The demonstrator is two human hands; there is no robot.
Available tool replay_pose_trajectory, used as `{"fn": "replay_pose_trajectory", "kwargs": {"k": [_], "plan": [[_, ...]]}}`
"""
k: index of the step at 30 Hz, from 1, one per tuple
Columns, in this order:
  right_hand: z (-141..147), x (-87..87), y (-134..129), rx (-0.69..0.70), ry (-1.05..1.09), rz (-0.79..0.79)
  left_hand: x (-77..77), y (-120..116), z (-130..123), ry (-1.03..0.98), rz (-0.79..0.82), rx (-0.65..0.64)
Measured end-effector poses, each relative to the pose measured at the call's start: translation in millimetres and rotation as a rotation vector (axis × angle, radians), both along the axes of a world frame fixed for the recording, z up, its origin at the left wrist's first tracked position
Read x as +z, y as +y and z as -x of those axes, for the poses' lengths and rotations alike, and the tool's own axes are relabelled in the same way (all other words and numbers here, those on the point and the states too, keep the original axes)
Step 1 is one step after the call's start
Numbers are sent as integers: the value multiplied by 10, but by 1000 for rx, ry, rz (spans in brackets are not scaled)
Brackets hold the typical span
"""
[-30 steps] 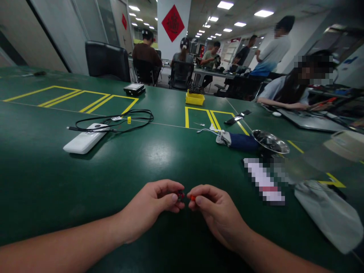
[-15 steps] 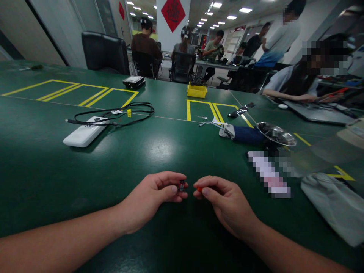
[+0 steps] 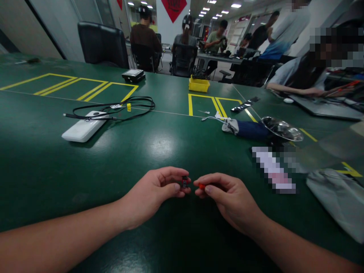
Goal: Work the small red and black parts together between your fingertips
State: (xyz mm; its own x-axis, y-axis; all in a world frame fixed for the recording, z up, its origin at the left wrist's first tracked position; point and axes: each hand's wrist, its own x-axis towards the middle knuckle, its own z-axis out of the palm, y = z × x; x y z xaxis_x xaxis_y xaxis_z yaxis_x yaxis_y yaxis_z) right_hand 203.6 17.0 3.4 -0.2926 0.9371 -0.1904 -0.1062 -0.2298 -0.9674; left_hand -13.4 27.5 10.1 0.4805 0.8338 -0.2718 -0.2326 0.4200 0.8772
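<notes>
Between the thumb and fingers of my left hand [image 3: 159, 189] sits a small dark piece with red and grey parts [image 3: 184, 182]; its exact kind is too small to make out. My right hand [image 3: 230, 197] pinches a small orange-red piece [image 3: 201, 186] with thumb and fingertips. The two hands face each other just above the green table [image 3: 85, 170], fingertips a small gap apart. The two pieces do not touch.
Ahead on the left lies a white power bank [image 3: 85, 129] with a black cable [image 3: 142, 110]. To the right are a blue pouch [image 3: 250, 129], a metal bowl [image 3: 281, 129], a blurred phone-like object [image 3: 273, 170] and a grey bag [image 3: 335, 201]. A yellow bin [image 3: 199, 84] stands farther back. People sit beyond.
The view has tipped slightly downward and left, so the table items appear shifted. My hands have come a little closer together, each keeping its small piece.
</notes>
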Motion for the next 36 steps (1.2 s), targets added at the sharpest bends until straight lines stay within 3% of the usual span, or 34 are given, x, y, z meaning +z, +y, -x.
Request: {"fn": "replay_pose_trajectory", "kwargs": {"k": [13, 36], "plan": [[-1, 17, -7, -13, -2, 5, 13, -2, 8, 22, -36, -31], [-20, 31, 7, 49, 73, 24, 41, -13, 27, -10, 70, 14]]}}
